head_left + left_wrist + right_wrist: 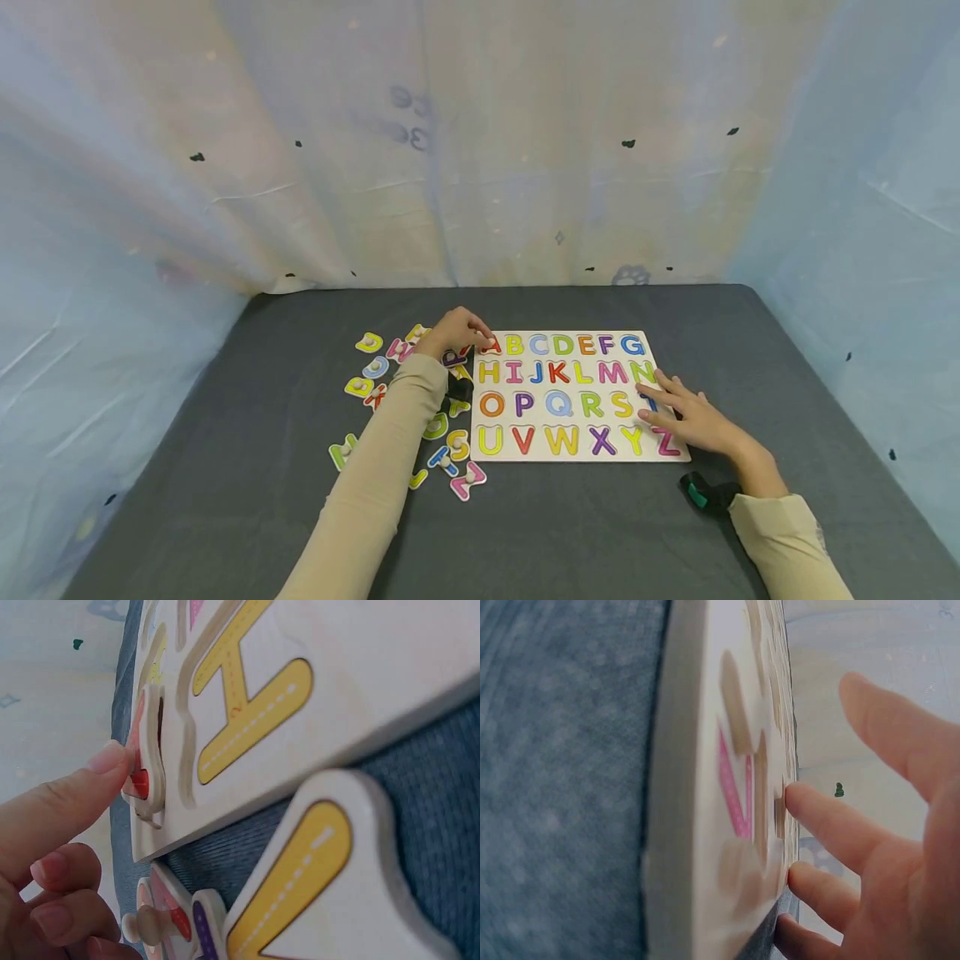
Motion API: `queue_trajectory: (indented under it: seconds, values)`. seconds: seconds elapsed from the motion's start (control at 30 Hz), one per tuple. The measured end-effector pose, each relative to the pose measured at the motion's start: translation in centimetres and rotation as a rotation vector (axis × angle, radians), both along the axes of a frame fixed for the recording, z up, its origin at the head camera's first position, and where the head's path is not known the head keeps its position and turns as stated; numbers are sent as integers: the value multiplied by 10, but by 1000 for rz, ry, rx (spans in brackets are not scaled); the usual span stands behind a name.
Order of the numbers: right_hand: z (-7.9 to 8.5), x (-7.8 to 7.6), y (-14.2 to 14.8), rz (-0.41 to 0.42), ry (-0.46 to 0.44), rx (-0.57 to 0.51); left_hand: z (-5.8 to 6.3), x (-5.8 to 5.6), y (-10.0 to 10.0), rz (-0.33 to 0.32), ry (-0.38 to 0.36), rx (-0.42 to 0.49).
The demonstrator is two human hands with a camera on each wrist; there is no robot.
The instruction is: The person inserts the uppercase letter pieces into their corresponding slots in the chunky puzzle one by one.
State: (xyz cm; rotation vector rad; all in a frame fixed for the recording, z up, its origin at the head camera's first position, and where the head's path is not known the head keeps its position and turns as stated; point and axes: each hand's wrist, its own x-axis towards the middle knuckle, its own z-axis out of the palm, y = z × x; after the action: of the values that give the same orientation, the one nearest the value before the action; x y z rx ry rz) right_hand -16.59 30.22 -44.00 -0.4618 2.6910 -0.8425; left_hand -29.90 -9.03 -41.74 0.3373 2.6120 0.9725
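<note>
My left hand [453, 332] is at the far left corner of the white alphabet board [573, 423]. Between thumb and fingers it pinches a red letter A puzzle piece [144, 776]. That piece stands tilted over the A recess, partly raised from the board, in the left wrist view. Just nearer on the board is the yellow H [251, 694]. My right hand [697, 421] rests with spread, fairly straight fingers on the board's right edge, covering part of the T. Close under this palm lies the pink Z [733, 784].
Loose knobbed letter pieces lie left of the board, among them a pink Z piece [468, 481], a blue T piece [443, 460] and a green piece [342, 451]. My left forearm [375, 475] passes over several of them. A patterned curtain [510, 167] stands behind the grey table [570, 533].
</note>
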Motion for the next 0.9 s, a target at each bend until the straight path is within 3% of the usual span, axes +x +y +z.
queue_trajectory:
  seconds: [0.4,0.6,0.9]
  values:
    - [2,0,0,9,18,-12,-8,-5,-1,49,-26,4]
    - [-1,0,1,11,11,-15,-4,4,-2,26,5,13]
    - [0,-1,1,12,11,-11,0,2,-11,-6,62,-4]
